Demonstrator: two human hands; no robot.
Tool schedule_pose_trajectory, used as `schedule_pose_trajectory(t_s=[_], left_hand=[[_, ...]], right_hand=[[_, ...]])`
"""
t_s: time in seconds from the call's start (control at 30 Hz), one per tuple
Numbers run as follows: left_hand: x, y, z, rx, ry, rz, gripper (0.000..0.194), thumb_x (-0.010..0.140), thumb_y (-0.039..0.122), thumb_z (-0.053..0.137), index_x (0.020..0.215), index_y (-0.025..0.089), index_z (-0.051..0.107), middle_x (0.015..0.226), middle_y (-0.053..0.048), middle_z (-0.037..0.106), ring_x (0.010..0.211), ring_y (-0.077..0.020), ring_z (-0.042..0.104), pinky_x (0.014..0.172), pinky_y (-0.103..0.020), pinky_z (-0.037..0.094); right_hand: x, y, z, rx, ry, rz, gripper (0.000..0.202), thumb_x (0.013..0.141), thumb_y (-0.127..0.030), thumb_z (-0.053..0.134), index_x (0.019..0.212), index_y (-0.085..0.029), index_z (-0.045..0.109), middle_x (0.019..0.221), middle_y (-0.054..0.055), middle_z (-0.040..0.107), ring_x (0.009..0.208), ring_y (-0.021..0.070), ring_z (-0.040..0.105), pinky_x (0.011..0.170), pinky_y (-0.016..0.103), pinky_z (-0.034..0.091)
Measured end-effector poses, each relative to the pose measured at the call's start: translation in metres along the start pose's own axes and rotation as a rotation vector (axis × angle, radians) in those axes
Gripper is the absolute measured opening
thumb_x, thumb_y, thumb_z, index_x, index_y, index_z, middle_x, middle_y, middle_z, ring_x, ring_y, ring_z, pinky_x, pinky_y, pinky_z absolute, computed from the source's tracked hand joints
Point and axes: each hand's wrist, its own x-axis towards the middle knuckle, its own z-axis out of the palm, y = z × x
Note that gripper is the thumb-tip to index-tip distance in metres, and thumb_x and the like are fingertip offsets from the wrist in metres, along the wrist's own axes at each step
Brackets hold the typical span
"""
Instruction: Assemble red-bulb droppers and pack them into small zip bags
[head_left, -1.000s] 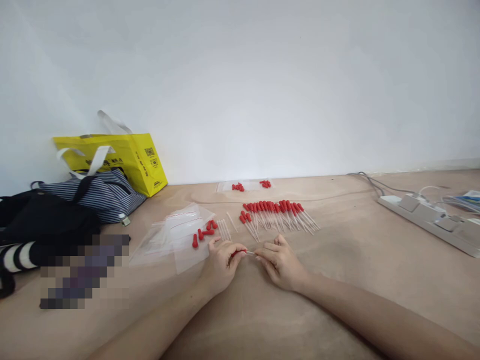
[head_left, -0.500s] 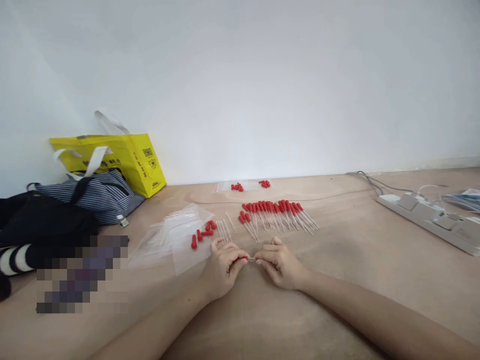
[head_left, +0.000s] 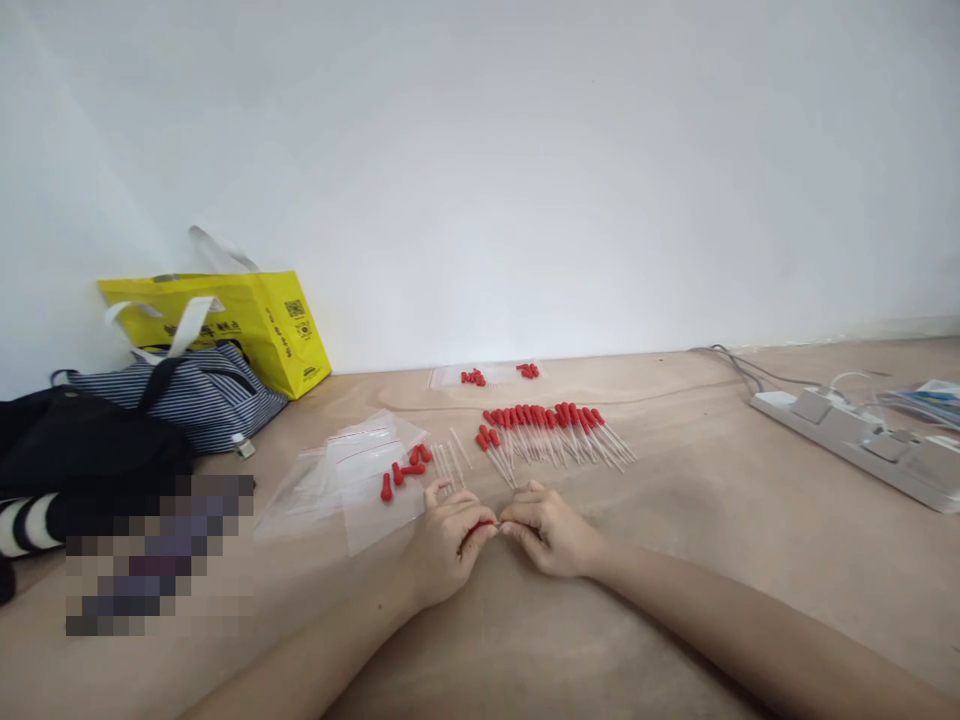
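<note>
My left hand (head_left: 452, 545) is closed on a red rubber bulb (head_left: 480, 528), mostly hidden by the fingers. Its fingertips almost meet those of my right hand (head_left: 546, 530), which pinches a thin clear tube, barely visible between the hands. Beyond them lies a row of droppers (head_left: 551, 430) with red bulbs and clear stems. Several loose clear tubes (head_left: 450, 465) lie just past my left hand. Loose red bulbs (head_left: 398, 473) rest on and beside clear plastic bags (head_left: 360, 455) to the left.
Another clear bag (head_left: 495, 375) with red bulbs lies near the wall. At the left are a yellow bag (head_left: 300, 340), a striped bag (head_left: 217, 395) and dark cloth (head_left: 82, 450). A white power strip (head_left: 855, 445) with cables sits at the right on the wooden table (head_left: 712, 520).
My right hand has moved slightly left, closer to my left hand. Less of the clear tube shows between them.
</note>
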Motion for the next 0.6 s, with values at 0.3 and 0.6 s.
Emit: schedule_pose_trajectory(t_s=[0.3, 0.6], left_hand=[[0.004, -0.021, -0.007, -0.035, 0.039, -0.097, 0.018, 0.078, 0.034, 0.051, 0.092, 0.023, 0.054, 0.082, 0.0, 0.065, 0.082, -0.0181, 0.056, 0.092, -0.047, 0.016], [0.0, -0.014, -0.002, -0.068, 0.082, -0.104, 0.012, 0.08, 0.026, 0.047, 0.078, 0.023, 0.058, 0.076, 0.002, 0.063, 0.078, -0.0156, 0.056, 0.093, -0.045, 0.017]], right_hand=[[-0.005, 0.012, -0.015, -0.038, -0.006, 0.1, 0.018, 0.085, -0.025, 0.041, 0.082, -0.018, 0.058, 0.071, 0.001, 0.061, 0.063, 0.0118, 0.052, 0.067, 0.027, 0.029], [-0.009, 0.012, -0.008, -0.118, 0.069, 0.074, 0.026, 0.087, -0.021, 0.033, 0.078, -0.016, 0.056, 0.066, 0.002, 0.059, 0.061, 0.0119, 0.049, 0.065, 0.027, 0.025]])
